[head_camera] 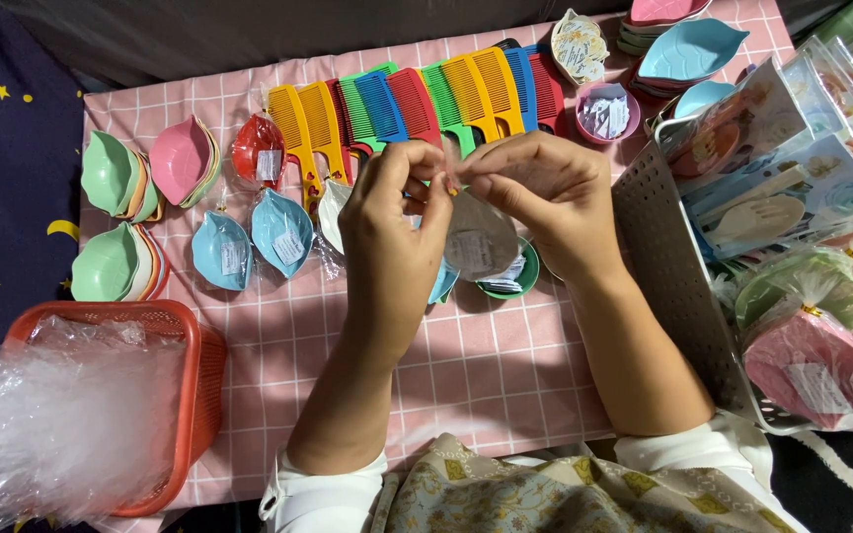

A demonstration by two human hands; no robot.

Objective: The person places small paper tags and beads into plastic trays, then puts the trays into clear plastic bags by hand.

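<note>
Nearest to me, at my left, sits a red basket [190, 395] stuffed with clear plastic bags [61, 424], resting on the pink checked cloth [505, 365]. Above the middle of the cloth my left hand [392, 232] and my right hand [545, 197] meet, fingertips pressed together: both pinch the top of a clear bag holding a grey leaf-shaped dish [476, 242], which hangs just below my fingers. Under it lies a small green bowl [517, 281] with paper slips in it. To my right stands a white perforated basket [673, 286] full of bagged dishes, a pink one [807, 365] closest to me. Left of my hands lie two blue leaf dishes [254, 242] in bags, and stacks of green and pink dishes [116, 222] beyond them. Farthest off, a row of coloured combs [417, 104] runs along the cloth's far edge.
</note>
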